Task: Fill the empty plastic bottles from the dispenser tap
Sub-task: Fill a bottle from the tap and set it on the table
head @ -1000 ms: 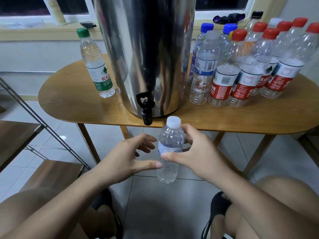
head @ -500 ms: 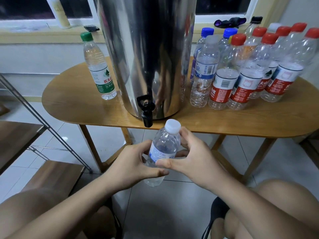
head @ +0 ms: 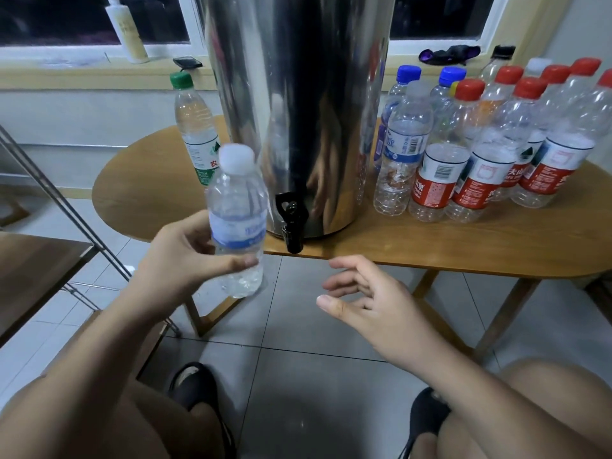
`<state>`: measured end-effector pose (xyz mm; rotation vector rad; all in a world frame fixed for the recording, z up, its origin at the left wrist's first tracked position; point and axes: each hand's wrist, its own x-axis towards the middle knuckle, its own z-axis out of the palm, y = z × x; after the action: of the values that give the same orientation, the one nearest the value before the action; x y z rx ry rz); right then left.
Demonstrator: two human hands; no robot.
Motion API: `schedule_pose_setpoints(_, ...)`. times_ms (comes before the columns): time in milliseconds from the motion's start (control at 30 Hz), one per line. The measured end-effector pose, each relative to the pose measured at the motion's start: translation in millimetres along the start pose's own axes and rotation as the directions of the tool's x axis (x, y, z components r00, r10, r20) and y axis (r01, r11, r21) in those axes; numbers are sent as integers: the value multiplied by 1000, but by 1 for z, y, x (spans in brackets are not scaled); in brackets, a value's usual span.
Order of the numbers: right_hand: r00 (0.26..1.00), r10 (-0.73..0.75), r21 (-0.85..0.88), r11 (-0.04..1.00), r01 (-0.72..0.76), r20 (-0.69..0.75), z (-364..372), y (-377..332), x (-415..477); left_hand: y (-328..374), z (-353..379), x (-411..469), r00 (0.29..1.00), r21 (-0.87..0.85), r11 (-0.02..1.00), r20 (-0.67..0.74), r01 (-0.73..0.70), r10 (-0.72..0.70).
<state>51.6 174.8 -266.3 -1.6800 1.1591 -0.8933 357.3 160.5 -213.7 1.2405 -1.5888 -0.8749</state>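
On wooden table (head: 430, 246), tall steel dispenser (head: 298, 111); right of it, crowd of capped plastic bottles (head: 463, 154). Off the table's near edge, clear bottle (head: 236, 207) with white cap and pale blue label, upright, gripped round its middle by left hand (head: 178, 260). Right hand (head: 374, 303) empty, fingers loosely spread, apart from it. Just right of the bottle, small black tap (head: 291, 220).

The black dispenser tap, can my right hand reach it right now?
Probably yes. The right hand is open and empty, just below and right of the tap, with nothing between. The bottle in the left hand sits left of the tap, out of the way.
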Motion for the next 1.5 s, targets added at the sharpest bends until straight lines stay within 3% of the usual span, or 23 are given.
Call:
schedule_pose_setpoints(167, 1000, 14, -27, 1000, -14, -7, 2, 3, 3, -7, -17, 27, 980, -152, 987, -196, -48, 18)
schedule_pose_setpoints(300, 1000, 23, -48, 999, -22, 3, 3, 8, 5, -17, -27, 52, 960, -113, 992, -280, -56, 22)
schedule_pose_setpoints(500, 999, 47, -66, 997, -46, 8, 3, 14, 6, -44, -29, 88, 944, -109, 993, -321, 43, -76)
schedule_pose_setpoints(933, 999, 39, -69, 997, -41, -30, -2, 16, 13, -61, -18, 115, 831, 36, 992, -549, 124, -84)
schedule_pose_setpoints(1133, 991, 19, -47, 999, -25, -134, -23, 16, 17, -65, -22, 100, 842, -4, 994, -531, 109, -94)
schedule_pose_setpoints(1300, 958, 14, -29, 999, -24, -287, -54, 14, 28, -64, -21, 75, 902, -68, 993, -416, 98, -118)
schedule_pose_setpoints(1500, 827, 47, -1, 998, -58, -560, -108, 22, 45, -45, 0, 47, 975, -61, 992, -188, 112, -122)
